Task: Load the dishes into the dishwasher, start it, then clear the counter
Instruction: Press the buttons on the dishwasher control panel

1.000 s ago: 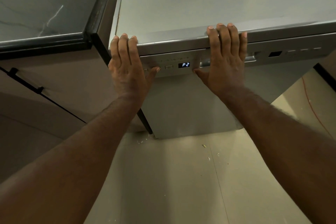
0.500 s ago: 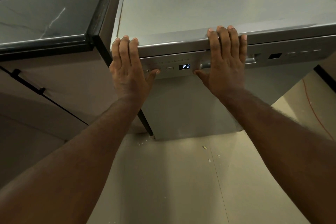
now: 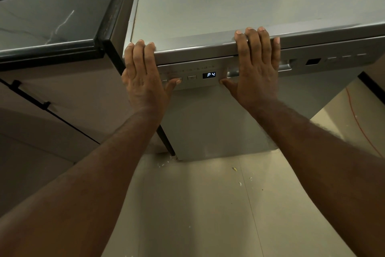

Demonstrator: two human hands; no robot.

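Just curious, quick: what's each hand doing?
Left hand: open, flat against the dishwasher, thumb on its control panel.
Right hand: open, flat against the dishwasher.

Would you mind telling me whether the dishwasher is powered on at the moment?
On: the dishwasher has its display lit, reading P4. Whether a wash is running, I cannot tell.

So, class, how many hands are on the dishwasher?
2: the left hand at the panel's left end, the right hand over the handle. None seems hidden.
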